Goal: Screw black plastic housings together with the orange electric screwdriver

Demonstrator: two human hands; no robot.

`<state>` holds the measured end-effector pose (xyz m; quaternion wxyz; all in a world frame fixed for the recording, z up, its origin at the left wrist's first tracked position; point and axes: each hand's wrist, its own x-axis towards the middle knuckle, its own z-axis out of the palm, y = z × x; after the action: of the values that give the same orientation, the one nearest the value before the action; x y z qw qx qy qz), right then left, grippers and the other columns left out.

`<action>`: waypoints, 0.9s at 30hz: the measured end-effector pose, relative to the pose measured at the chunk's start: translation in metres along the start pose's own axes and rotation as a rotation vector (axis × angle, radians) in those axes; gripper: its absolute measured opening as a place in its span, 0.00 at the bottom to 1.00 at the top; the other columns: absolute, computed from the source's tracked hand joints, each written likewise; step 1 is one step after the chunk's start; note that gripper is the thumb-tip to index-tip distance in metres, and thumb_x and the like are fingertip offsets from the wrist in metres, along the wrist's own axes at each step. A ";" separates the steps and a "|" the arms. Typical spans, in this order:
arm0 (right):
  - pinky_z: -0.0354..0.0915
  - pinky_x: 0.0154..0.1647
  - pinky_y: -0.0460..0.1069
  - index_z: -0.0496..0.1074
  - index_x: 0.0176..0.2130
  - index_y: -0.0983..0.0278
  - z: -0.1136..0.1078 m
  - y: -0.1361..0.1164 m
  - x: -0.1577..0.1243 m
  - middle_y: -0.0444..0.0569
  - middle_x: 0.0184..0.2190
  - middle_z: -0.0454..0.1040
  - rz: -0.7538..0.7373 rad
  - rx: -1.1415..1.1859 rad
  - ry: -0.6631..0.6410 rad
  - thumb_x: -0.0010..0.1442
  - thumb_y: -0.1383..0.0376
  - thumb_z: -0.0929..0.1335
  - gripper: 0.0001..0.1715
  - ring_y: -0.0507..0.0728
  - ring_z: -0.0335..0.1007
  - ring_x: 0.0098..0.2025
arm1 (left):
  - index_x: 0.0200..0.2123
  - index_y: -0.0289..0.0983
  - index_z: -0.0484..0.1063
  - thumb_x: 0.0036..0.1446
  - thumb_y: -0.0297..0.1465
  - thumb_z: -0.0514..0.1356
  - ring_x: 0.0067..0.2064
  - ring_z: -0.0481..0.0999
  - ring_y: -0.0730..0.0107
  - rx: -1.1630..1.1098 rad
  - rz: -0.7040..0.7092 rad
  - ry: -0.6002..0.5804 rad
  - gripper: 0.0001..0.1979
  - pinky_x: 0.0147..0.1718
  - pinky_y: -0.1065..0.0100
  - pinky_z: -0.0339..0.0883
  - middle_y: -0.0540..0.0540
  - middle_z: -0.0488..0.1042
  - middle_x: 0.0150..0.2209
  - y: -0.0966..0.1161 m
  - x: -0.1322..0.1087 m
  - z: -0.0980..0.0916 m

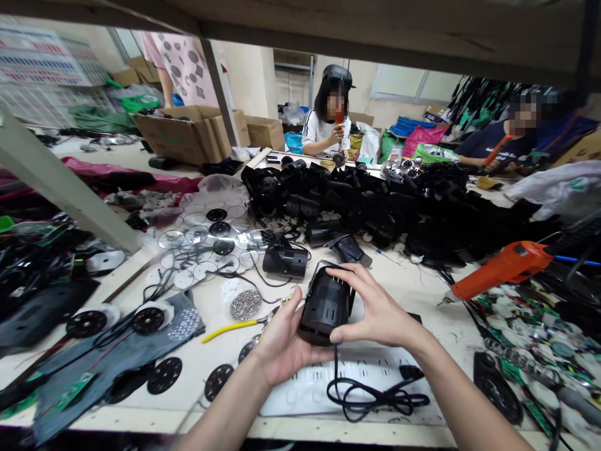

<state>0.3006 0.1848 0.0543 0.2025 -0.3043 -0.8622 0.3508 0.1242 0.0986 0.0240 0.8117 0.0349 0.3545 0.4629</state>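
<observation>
Two bare forearms (453, 373) reach over the bench (406, 275) to one black vented housing (326, 310).
The left hand (282, 341) cups the housing from below, thumb along its side; the right hand (378, 307) grips the opposite side, fingers over the top and thumb low on the front. They hold it above one white power strip (295, 394), where one black cord (359, 410) running down from it lies looped. To the left I count one pair of yellow-handled pliers (230, 329), one heap of small screws (245, 305) and at least five black perforated discs (164, 376). One orange electric screwdriver (507, 269) is at right. Across the bench, two co-workers (310, 131) each hold one orange tool (498, 153); a third person (188, 72), in pink patterned clothing, stands far left.
</observation>
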 end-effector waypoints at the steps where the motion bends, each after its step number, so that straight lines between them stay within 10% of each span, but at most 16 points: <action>1: 0.52 0.65 0.59 0.61 0.61 0.55 -0.001 0.001 0.001 0.52 0.59 0.54 0.012 0.012 -0.008 0.40 0.56 0.80 0.53 0.64 0.51 0.63 | 0.47 0.31 0.69 0.58 0.56 0.48 0.34 0.76 0.58 0.002 -0.004 0.001 0.34 0.37 0.54 0.71 0.36 0.75 0.39 0.001 0.001 0.000; 27: 0.51 0.65 0.58 0.62 0.60 0.56 -0.003 0.005 0.005 0.52 0.58 0.55 0.012 0.023 0.000 0.38 0.57 0.81 0.54 0.62 0.51 0.62 | 0.47 0.29 0.67 0.59 0.55 0.47 0.31 0.77 0.58 -0.003 -0.039 -0.021 0.34 0.35 0.56 0.73 0.36 0.76 0.33 0.008 0.010 0.005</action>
<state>0.3002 0.1919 0.0534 0.2040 -0.3070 -0.8563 0.3619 0.1251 0.1121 0.0257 0.8241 0.0315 0.3460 0.4473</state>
